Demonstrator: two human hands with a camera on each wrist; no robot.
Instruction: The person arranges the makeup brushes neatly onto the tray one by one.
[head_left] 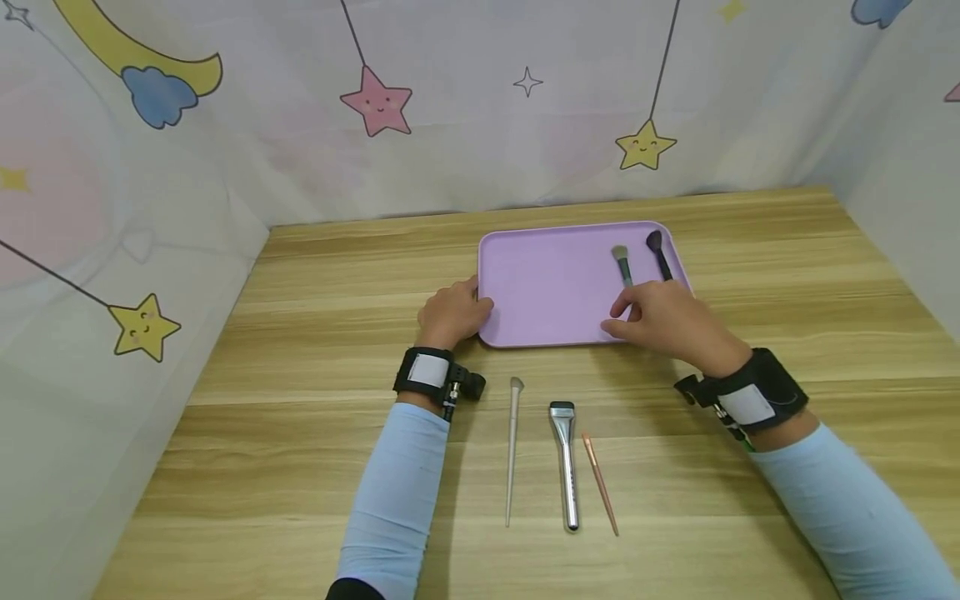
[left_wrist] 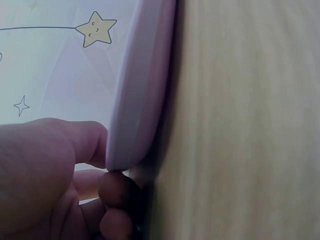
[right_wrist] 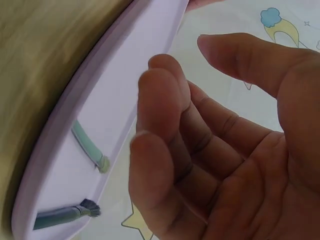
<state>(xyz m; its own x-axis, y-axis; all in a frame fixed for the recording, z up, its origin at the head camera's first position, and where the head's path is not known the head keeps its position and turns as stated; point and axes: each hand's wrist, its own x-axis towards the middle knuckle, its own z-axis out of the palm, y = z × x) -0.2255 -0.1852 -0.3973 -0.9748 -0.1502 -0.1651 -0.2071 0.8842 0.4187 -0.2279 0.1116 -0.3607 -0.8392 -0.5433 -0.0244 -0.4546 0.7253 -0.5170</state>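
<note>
A shallow purple tray lies towards the back of the table. My left hand pinches its near left corner; in the left wrist view the thumb is over the rim and the other fingers are below. Two makeup brushes rest in the tray's right part: a green-handled one with pale bristles and a black one with dark bristles. Over the tray's near right side is my right hand, its fingers loosely bent and thumb apart, holding nothing. It hides the lower handles of both brushes in the head view.
In front of the tray, three more makeup brushes lie on the wooden table: a slim grey angled one, a wide silver flat one and a thin copper one. Fabric printed with stars hangs behind the table.
</note>
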